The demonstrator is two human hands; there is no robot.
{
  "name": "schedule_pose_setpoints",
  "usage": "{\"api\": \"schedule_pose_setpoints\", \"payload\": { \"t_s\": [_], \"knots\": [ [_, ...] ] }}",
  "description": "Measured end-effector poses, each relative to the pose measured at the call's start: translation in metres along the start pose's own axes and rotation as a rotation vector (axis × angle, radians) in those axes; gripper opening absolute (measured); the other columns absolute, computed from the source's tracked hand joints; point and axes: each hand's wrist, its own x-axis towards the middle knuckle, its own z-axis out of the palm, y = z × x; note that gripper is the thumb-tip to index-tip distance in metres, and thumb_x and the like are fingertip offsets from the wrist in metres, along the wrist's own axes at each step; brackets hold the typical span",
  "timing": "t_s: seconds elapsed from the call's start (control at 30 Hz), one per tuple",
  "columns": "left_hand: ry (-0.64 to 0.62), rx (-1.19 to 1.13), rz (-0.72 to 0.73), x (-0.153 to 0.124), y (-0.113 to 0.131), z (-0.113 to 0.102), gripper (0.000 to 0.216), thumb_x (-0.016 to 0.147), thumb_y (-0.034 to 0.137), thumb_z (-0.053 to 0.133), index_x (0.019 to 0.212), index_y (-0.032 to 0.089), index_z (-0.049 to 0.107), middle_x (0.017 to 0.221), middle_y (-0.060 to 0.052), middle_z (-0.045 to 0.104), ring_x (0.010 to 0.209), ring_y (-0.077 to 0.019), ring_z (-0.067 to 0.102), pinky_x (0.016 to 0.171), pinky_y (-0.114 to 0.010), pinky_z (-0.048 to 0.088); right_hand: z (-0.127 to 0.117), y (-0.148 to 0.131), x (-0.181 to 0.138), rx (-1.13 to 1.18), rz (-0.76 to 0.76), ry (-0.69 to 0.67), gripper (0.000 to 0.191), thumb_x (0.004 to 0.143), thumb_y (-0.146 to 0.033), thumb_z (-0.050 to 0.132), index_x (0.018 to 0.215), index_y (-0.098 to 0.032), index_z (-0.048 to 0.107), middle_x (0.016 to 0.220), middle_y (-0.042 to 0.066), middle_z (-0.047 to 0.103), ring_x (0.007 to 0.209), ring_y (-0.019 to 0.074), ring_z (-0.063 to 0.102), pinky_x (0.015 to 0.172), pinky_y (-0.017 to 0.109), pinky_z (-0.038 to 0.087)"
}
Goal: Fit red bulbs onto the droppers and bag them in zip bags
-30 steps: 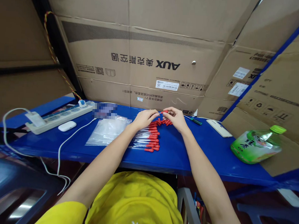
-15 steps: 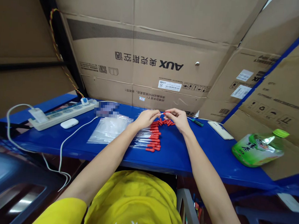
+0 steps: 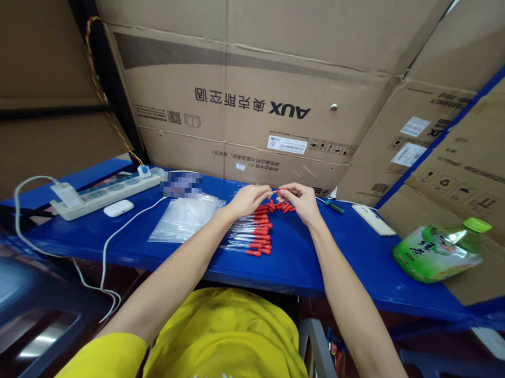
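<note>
Red bulb [image 3: 278, 192] shows shorter than a second ago, more of it now covered by the right hand [image 3: 305, 202]; left hand [image 3: 245, 201] barely shifted. Cardboard wall [image 3: 259, 54] behind: upside-down print, "AUX 奥克斯空调", plus white sticker [image 3: 287, 144] with "25" legible, smaller lines not. Blue bench [image 3: 346, 256] below. White power strip [image 3: 112, 194] slants along its left end. At the right end, green-labelled bottle [image 3: 439, 252] on its side; of the large characters, 茶 reads clearest. Clear zip bags [image 3: 185, 222] lie left of centre. Both hands near the back edge: right pinching the bulb, left fingers bunched, whether on something cannot tell. Pale phone [image 3: 373, 219] toward the back right corner. Red-topped droppers [image 3: 261, 231] in a column, lowest one nearest the front edge. Green-handled screwdriver [image 3: 334, 206] right of the hands. Loose red bulbs [image 3: 286, 206] just below the fingertips.
</note>
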Motion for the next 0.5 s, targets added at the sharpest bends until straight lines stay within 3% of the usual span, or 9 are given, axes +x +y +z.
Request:
{"api": "schedule_pose_setpoints", "payload": {
  "t_s": [0.5],
  "knots": [
    [0.017,-0.033,0.004,0.0004,0.0018,0.0001,0.040,0.111,0.044,0.039,0.095,0.019,0.067,0.078,-0.002,0.068,0.072,-0.0176,0.060,0.070,-0.027,0.037,0.0066,-0.0018,-0.0013,0.009,-0.018,0.045,0.050,0.069,-0.065,0.091,0.089,-0.022,0.077,0.080,0.005,0.081,0.069,0.0226,0.077,0.075,0.039,0.067]
  ]
}}
